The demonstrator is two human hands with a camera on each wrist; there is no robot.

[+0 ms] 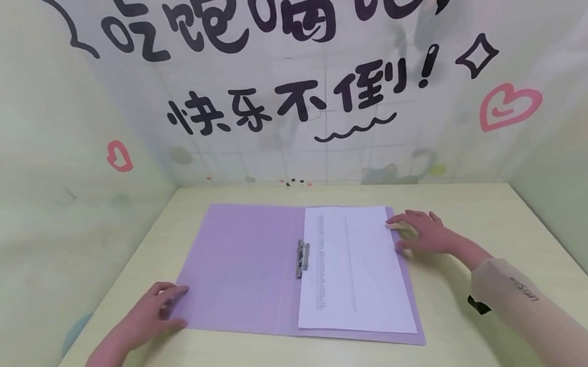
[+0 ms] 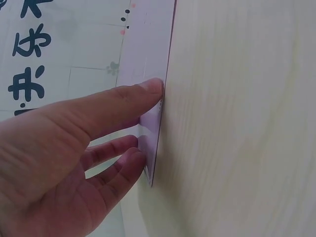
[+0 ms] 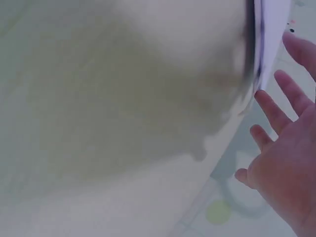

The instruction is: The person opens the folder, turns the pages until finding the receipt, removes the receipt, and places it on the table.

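Left hand (image 1: 148, 319) and right hand (image 1: 425, 233) loosely spread, nothing in grip, at purple folder (image 1: 233, 266)

From above, the head camera looks forward and down, taking in the far corners of the tabletop (image 1: 234, 358) and the wall (image 1: 257, 166) behind. The left wrist view, turned sideways, looks closely past the left hand (image 2: 57, 140); the right wrist view, near the right hand (image 3: 291, 163), faces the tabletop's far edge. Both share the purple folder (image 1: 238, 265) with the head view.
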